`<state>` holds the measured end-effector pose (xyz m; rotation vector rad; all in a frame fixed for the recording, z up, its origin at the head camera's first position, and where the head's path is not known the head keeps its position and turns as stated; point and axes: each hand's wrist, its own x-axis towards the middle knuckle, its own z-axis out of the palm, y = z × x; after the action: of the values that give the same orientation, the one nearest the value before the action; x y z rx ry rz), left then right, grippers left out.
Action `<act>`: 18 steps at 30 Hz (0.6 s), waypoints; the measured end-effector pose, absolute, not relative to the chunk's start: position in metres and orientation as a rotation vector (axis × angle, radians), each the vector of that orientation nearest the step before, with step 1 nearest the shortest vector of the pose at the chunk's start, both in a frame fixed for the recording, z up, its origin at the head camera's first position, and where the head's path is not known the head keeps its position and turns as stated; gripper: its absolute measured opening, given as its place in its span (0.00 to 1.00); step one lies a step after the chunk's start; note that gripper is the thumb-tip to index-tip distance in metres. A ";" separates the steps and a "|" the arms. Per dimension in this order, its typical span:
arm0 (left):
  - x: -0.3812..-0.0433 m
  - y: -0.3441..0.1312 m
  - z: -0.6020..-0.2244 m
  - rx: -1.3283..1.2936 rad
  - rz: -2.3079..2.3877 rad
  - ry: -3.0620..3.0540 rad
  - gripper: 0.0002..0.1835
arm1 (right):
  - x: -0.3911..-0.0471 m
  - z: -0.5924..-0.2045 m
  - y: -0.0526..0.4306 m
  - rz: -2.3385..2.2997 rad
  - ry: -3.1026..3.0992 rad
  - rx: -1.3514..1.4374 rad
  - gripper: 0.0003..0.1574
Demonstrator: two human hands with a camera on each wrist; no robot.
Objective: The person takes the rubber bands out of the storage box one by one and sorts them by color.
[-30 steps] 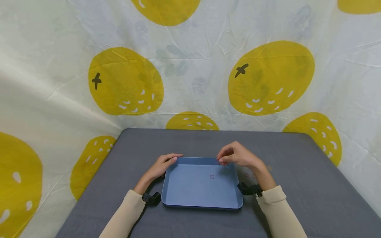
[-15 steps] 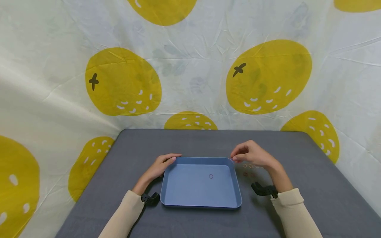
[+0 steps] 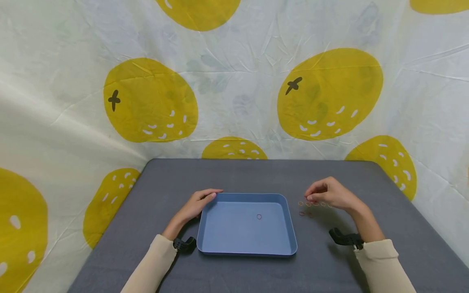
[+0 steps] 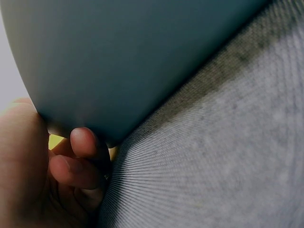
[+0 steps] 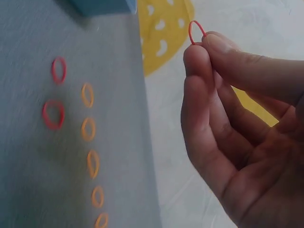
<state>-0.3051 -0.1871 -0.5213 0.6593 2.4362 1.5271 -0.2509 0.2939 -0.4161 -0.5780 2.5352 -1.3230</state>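
My right hand (image 3: pixel 333 195) pinches a small red rubber band (image 5: pixel 190 33) between thumb and fingertips, raised above the table to the right of the tray. Below it lie two red rubber bands (image 5: pixel 44 115) and a row of several orange-yellow rubber bands (image 5: pixel 89 164). A shallow blue tray (image 3: pixel 245 246) stands in the middle, with one reddish rubber band (image 3: pixel 259 219) inside it. At the tray's back left corner my left hand (image 3: pixel 196 205) holds the rim; in the left wrist view its curled fingers (image 4: pixel 76 172) are against the tray's outer wall.
A dark grey cloth (image 3: pixel 176 272) covers the table. Behind and left of it hangs a white curtain (image 3: pixel 242 110) with large yellow fruit prints. Black camera straps (image 3: pixel 185 245) sit on both wrists.
My right hand has moved right, from over the tray's back right corner to above the loose rubber bands. The left hand stays on the tray.
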 end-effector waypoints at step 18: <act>-0.305 -0.186 -0.521 0.666 1.544 2.424 0.21 | -0.256 -0.448 0.331 -1.251 2.421 -0.427 0.11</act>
<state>-0.3050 -0.1862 -0.5214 0.6658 2.4242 1.5442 -0.2558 0.3306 -0.4485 -0.4274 2.4208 -1.2510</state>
